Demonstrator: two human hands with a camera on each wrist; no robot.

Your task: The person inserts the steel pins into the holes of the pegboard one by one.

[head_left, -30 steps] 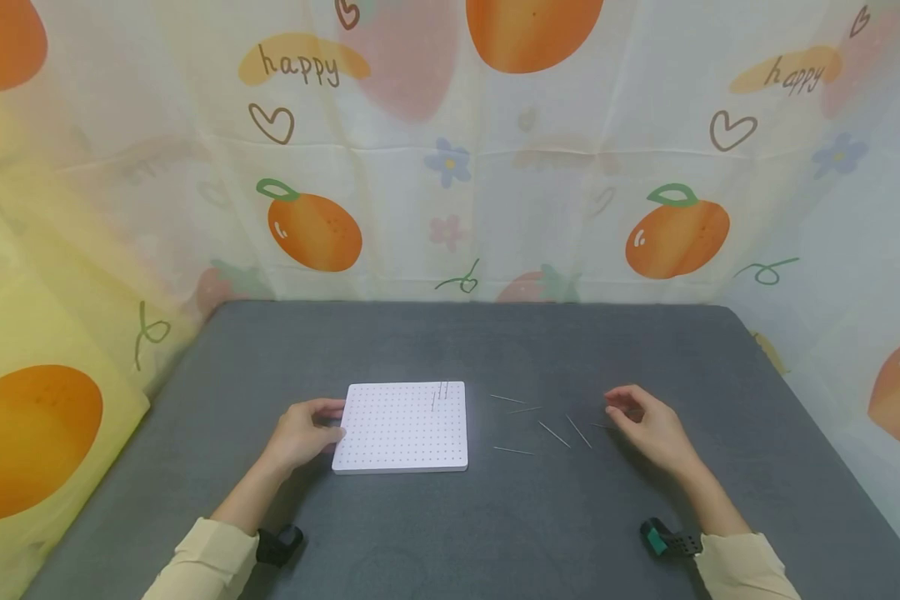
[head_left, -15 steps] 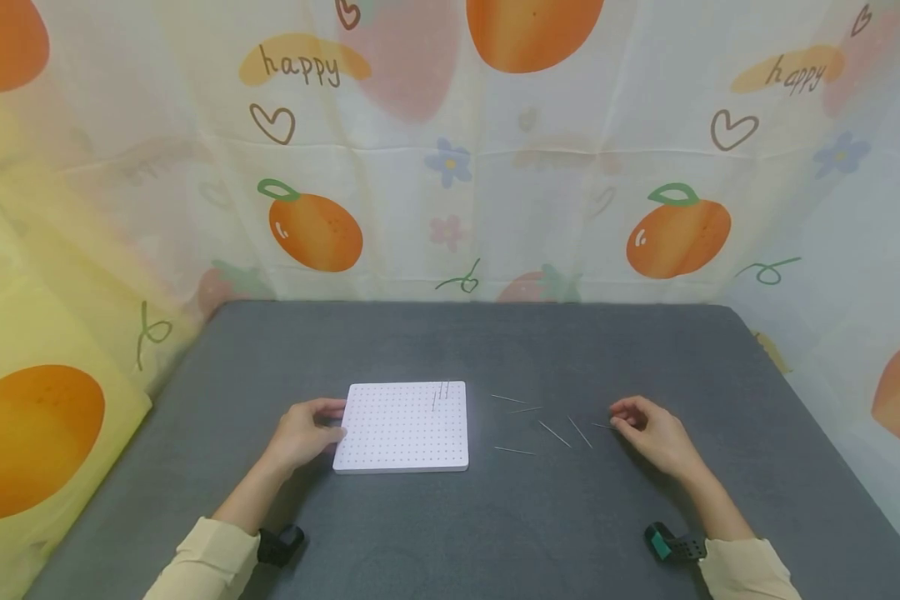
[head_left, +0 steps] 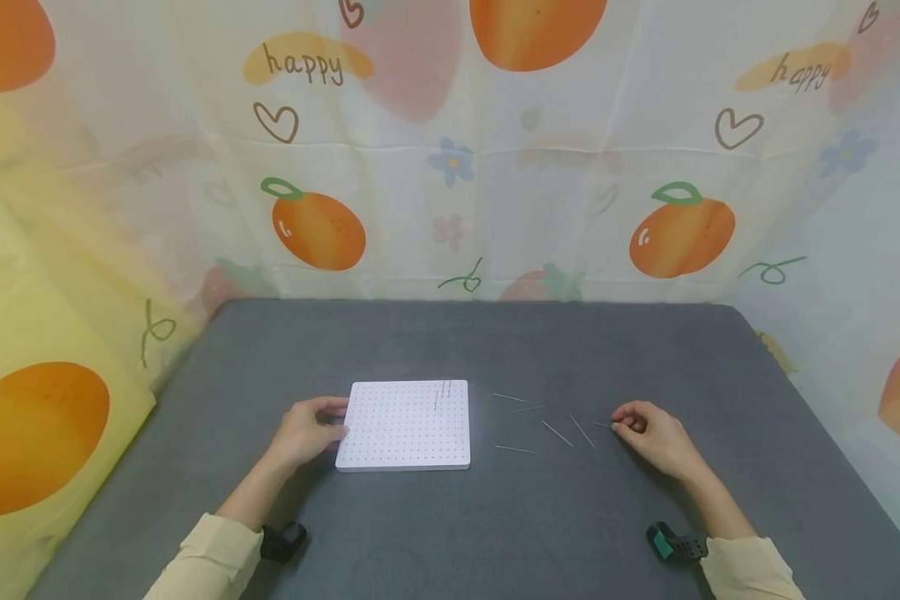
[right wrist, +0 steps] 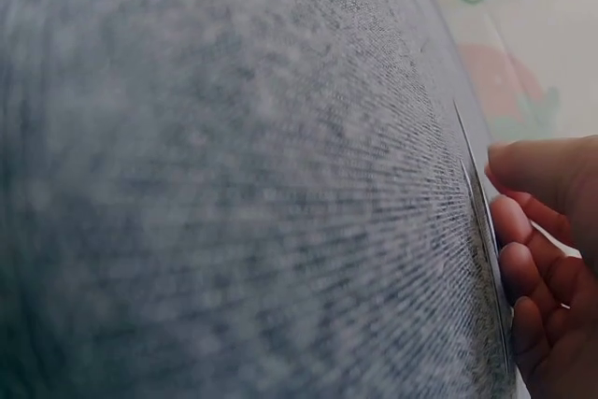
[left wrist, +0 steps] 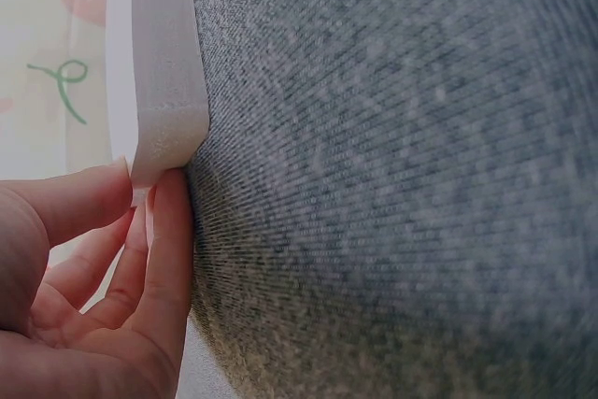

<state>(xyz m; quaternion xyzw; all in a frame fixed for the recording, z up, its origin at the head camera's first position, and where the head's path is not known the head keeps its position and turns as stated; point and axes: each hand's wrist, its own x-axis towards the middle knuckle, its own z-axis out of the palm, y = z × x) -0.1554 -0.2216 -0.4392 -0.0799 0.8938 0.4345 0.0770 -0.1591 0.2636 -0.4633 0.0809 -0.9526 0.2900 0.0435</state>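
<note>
A white pegboard (head_left: 401, 433) with a grid of small holes lies on the grey table. Several thin metal pins (head_left: 437, 398) stand upright near its far right corner. My left hand (head_left: 306, 432) holds the board's left edge; in the left wrist view the thumb is on top and the fingers (left wrist: 168, 231) are under the rim. Over on the right, my right hand (head_left: 654, 435) has its thumb and forefinger at the end of a thin pin (head_left: 602, 424), part of which is hidden. Whether they pinch it is unclear, and the right wrist view shows the fingers (right wrist: 519, 268) curled low by the table.
Several loose pins (head_left: 557, 433) lie scattered on the table (head_left: 450, 525) between the board and my right hand. A printed curtain (head_left: 525, 200) hangs behind the table's far edge. Dark bands (head_left: 675, 543) are on both wrists.
My right hand has come down and slightly nearer to me, its fingertips lowering to the rightmost pin. The left hand and board stay in place; the head view has shifted a little.
</note>
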